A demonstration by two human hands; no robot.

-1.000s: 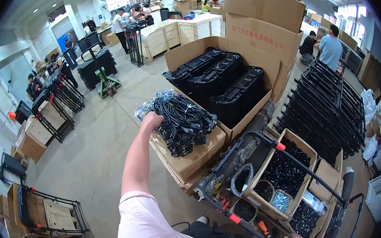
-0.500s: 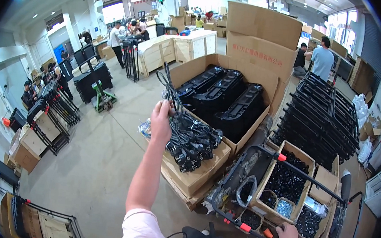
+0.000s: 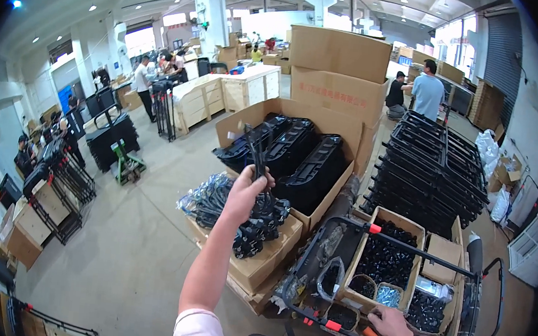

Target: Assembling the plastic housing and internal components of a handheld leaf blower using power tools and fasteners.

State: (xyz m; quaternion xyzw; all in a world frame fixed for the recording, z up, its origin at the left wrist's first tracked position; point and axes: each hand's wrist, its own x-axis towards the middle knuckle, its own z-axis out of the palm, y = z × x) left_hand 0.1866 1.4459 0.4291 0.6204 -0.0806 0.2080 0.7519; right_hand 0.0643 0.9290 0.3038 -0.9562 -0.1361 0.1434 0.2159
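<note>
My left hand (image 3: 247, 195) is raised above the cable pile, its fingers closed round a folded black cable (image 3: 257, 146) that sticks up blurred from the grip. Beneath it, a heap of black cables with plugs (image 3: 213, 205) covers the top of a flat cardboard box (image 3: 268, 257). Beyond stands a large open carton (image 3: 330, 206) holding several long black plastic parts (image 3: 288, 141). At the lower right, my right hand (image 3: 390, 323) has curled fingers beside an orange-handled tool (image 3: 371, 334) and a small tray of silvery screws (image 3: 389, 296); what the fingers hold is hidden.
A black tubular frame (image 3: 429, 251) with red clips surrounds a cardboard tray of small black parts (image 3: 390, 254). Stacked black frames (image 3: 428, 164) stand behind it. A green pallet jack (image 3: 126, 162) is on the floor at left. Two people (image 3: 426, 96) are at the far right.
My left hand has shifted right over the cable pile, and the cable it holds has swung to the right. My right hand stays by the orange-handled tool. The whole view has turned slightly.
</note>
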